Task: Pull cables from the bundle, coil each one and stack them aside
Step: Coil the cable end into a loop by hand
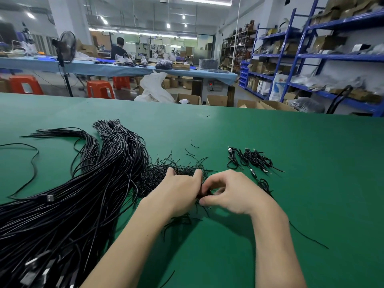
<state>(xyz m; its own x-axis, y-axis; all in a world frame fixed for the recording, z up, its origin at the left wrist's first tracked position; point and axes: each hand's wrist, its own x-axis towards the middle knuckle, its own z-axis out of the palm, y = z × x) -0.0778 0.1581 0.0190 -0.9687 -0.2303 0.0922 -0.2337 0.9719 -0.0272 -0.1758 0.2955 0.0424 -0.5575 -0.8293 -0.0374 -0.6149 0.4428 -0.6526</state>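
A thick bundle of long black cables [83, 194] lies across the left of the green table [270, 142], its plug ends near the bottom left. A tangle of short thin black ties [166, 173] sits just beyond my hands. My left hand [178, 192] and my right hand [230, 192] meet at the table's middle, both pinching a small coiled black cable [204, 193] that is mostly hidden by the fingers. Its loose end [307, 235] trails to the right. Several coiled cables [251, 160] lie stacked to the upper right.
A single loose cable [33, 163] snakes along the far left. Beyond the table's far edge stand cardboard boxes [216, 99], orange stools [99, 88], a fan [64, 48], a blue workbench with a person, and blue shelving [311, 59] at right.
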